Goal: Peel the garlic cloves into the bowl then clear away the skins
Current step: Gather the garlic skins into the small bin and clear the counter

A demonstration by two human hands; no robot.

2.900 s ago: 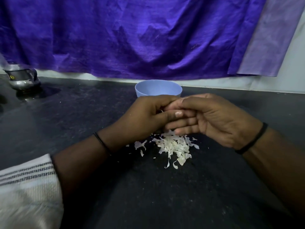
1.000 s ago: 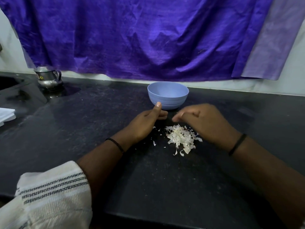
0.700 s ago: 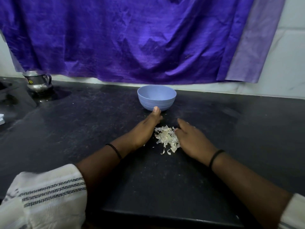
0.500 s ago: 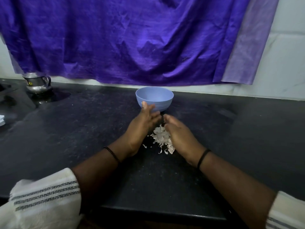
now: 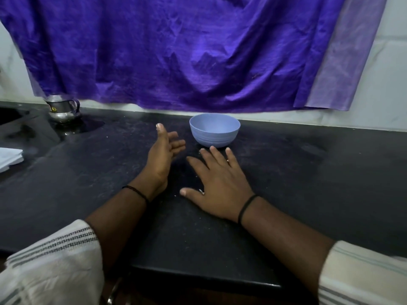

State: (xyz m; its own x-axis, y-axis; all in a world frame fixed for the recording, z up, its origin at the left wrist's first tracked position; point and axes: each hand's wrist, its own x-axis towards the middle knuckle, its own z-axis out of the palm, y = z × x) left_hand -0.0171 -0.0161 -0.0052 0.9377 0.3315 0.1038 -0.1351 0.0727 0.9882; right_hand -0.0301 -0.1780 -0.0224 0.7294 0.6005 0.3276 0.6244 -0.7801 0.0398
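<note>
Two hands: the right hand (image 5: pixel 220 183) lies flat at centre frame, palm down, fingers spread and pressed on the countertop (image 5: pixel 308 183); the left hand (image 5: pixel 163 155) stands on its edge just left of it, fingers straight and loose, holding nothing.
Skins: the heap is not in view; I judge it sits under the flat right palm. Only a few pale flecks (image 5: pixel 200 191) show by the thumb and between the fingers.
Risk, largest: dry skins are feather-light, so a quick sweep or a lifted palm could scatter them across the dark counter or off its near edge at the bottom of the frame.
Risk, next: the bowl (image 5: pixel 214 133) stands just beyond the right fingertips, above centre; a forward push could knock it or flick skins into it. Whether cloves lie inside cannot be told from here.
Risk, smallest: stray flecks may cling to the skin of the hand and get missed.
Around, large: a purple cloth (image 5: pixel 176 51) fills the top of the frame.
Around, smaller: a steel jug (image 5: pixel 62 107) stands at the upper left; a folded white cloth (image 5: pixel 8 158) lies at the left edge.
In the way: nothing lies between the hands and the near edge.
</note>
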